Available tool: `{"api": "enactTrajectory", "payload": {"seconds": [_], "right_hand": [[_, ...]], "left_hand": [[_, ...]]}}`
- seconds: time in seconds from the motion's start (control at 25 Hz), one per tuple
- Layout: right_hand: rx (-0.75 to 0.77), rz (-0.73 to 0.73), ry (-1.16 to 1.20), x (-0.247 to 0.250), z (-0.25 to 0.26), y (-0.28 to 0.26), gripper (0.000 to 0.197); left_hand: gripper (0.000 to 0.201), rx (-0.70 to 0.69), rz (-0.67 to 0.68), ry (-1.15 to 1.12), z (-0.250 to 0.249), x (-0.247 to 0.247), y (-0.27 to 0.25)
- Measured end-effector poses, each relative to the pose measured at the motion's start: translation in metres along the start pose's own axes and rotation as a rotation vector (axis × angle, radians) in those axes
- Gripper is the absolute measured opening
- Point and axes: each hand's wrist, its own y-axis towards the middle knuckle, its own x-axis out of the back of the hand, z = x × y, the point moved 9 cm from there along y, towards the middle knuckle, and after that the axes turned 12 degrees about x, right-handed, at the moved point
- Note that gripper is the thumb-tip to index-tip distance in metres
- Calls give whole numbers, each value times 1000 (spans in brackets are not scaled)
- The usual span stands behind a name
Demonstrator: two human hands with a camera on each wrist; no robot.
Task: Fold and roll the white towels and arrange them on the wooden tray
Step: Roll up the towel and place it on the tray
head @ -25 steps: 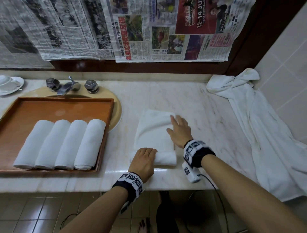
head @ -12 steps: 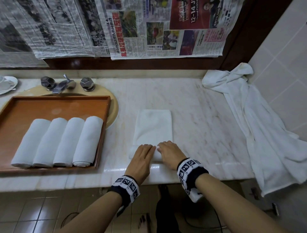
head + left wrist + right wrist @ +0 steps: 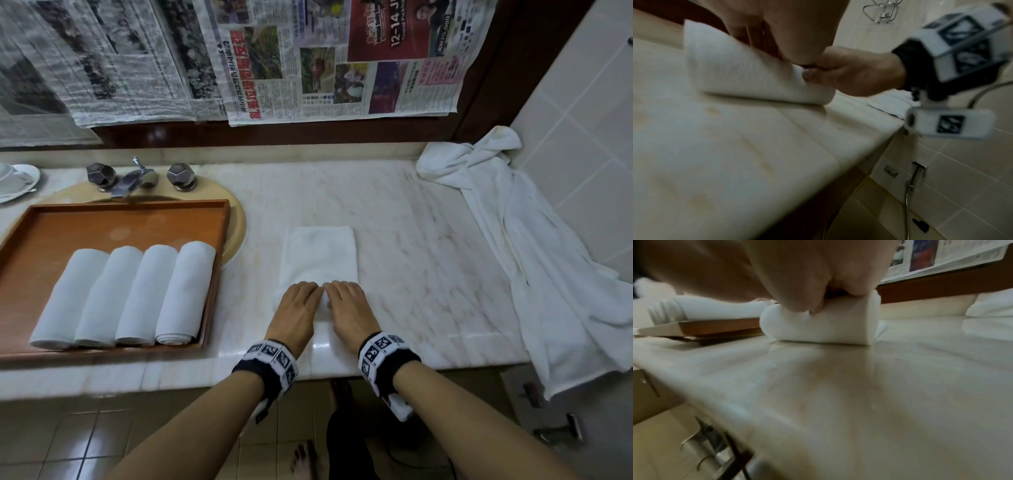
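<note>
Tray (image 3: pixel 219 219) holds four rolled towels (image 3: pixel 126 294), side by side

I see bare bench (image 3: pixel 411 246) to the right of the folded towel (image 3: pixel 320 253), open as far as the loose cloth (image 3: pixel 534 260) draped over the right end. To the left, the tray (image 3: pixel 219 274) wall stands near the towel, with four rolls (image 3: pixel 123 294) filling its near half; its far half is bare. Taps (image 3: pixel 137 176) stand behind it.
</note>
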Motion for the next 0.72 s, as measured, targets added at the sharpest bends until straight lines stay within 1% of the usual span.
{"api": "enactTrajectory", "payload": {"seconds": [0.08, 0.2, 0.28, 0.36, 0.4, 0.48, 0.52, 0.56, 0.6, 0.68, 0.72], "right_hand": [[26, 15, 25, 2, -2, 4, 34], [21, 40, 35, -2, -1, -4, 40], [73, 34, -57, -2, 9, -18, 45], [122, 69, -148, -5, 17, -27, 52], [108, 83, -157, -5, 16, -25, 53], [49, 83, -103, -4, 6, -13, 53], [31, 81, -63, -4, 2, -7, 51], [28, 100, -22, -4, -2, -2, 47], [32, 122, 19, -4, -5, 2, 41], [35, 160, 61, -1, -8, 6, 35], [22, 190, 66, 0, -8, 6, 33]], "left_hand": [[45, -37, -56, -16, 1, -4, -20], [44, -54, -41, 11, 1, -10, -32], [43, -84, -22, 38, 1, -11, -26], [41, -95, 31, 47, 5, -9, -8], [40, -88, 79, 52, 7, -8, 3], [42, -18, 209, 66, 12, -12, 19], [44, 22, 245, 62, 14, -14, 22], [45, 52, 245, 49, 15, -14, 24], [43, 66, 213, 26, 14, -10, 21], [35, 20, 50, -23, 8, 1, 3], [34, -13, -23, -49, 6, 4, -10]]}}
